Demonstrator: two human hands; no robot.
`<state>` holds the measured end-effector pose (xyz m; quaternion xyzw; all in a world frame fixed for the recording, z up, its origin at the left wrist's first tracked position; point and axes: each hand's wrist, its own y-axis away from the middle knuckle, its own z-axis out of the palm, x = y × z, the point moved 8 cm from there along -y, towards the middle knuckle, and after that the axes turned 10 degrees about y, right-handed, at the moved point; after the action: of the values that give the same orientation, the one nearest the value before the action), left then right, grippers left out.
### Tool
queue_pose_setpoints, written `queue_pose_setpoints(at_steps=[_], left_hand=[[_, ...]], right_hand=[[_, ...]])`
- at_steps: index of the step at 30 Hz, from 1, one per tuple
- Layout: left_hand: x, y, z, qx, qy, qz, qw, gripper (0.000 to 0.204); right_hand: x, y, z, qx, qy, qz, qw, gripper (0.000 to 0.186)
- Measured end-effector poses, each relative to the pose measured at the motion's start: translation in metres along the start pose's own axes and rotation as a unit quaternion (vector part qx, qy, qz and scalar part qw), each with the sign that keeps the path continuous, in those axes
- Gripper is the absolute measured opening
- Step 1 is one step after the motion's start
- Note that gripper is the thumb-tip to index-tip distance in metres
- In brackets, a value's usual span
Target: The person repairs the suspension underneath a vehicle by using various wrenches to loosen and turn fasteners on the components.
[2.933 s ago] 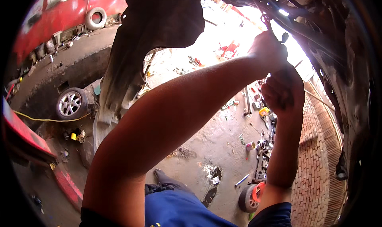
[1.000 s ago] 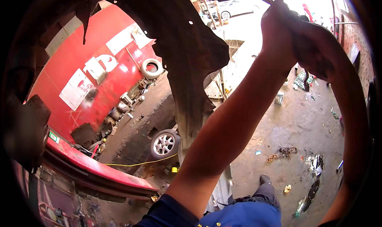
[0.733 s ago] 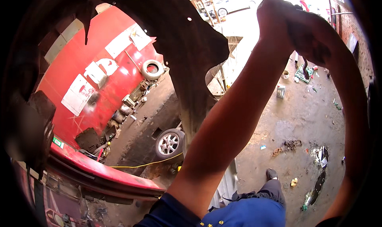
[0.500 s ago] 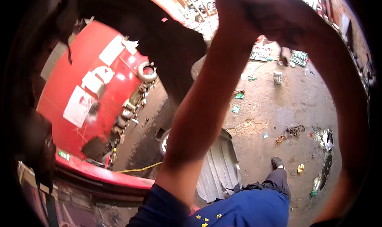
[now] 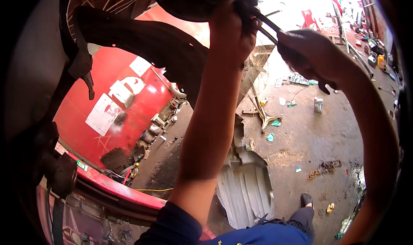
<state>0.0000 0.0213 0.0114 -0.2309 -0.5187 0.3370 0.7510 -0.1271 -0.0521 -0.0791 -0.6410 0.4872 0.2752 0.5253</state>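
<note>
Both my arms reach up to the underside of a raised dark vehicle part. My left hand [image 5: 234, 36] is closed around a dark, knobbly part [image 5: 246, 5] beside a black rounded piece [image 5: 189, 2]; shadow hides its exact kind. To the right, my right hand [image 5: 307, 51] is closed on a metal hand tool [image 5: 269, 23]. Two slim bars of it run from the fist toward the left hand, and a dark hooked end [image 5: 325, 87] shows below the palm. A curved black wheel-arch liner [image 5: 146, 41] hangs left of my left forearm.
A red vehicle panel [image 5: 142, 99] with paper sheets stands at left. Below lie a bent grey metal sheet [image 5: 247, 185] and a yellow cord [image 5: 152, 189]. On the stained floor are a stand's metal leg [image 5: 264, 118], a can [image 5: 318, 105], rags and tool cases [image 5: 298, 78].
The view has shifted, showing more of the upper area. My hands, dark and overlapping before, now appear apart, with the tool's bars visible between them.
</note>
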Motion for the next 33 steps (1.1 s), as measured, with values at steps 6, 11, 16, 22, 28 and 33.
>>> queue_pose_setpoints(at_steps=[6, 11, 16, 22, 28, 33], left_hand=[[-0.022, -0.01, -0.021, 0.186, -0.127, -0.002, 0.974, 0.014], [-0.011, -0.028, 0.012, 0.141, -0.121, 0.053, 0.981, 0.015], [-0.015, 0.009, 0.011, 0.241, -0.17, 0.06, 0.954, 0.011], [-0.014, 0.123, -0.019, 0.25, -0.241, 0.11, 0.931, 0.017], [-0.055, 0.254, -0.068, 0.354, -0.346, -0.056, 0.867, 0.027], [-0.089, 0.317, -0.049, 0.256, -0.374, -0.222, 0.863, 0.027]], right_hand=[[0.003, -0.008, -0.017, 0.073, 0.287, -0.102, 0.95, 0.045], [0.012, -0.023, -0.033, 0.068, 0.166, -0.146, 0.973, 0.043], [0.003, -0.011, -0.018, 0.102, 0.48, -0.416, 0.766, 0.029], [0.067, 0.01, 0.032, -0.079, 0.254, -0.117, 0.957, 0.029], [0.152, 0.052, 0.135, -0.155, 0.071, -0.055, 0.984, 0.039], [0.185, 0.1, 0.196, -0.142, 0.007, -0.011, 0.99, 0.049]])
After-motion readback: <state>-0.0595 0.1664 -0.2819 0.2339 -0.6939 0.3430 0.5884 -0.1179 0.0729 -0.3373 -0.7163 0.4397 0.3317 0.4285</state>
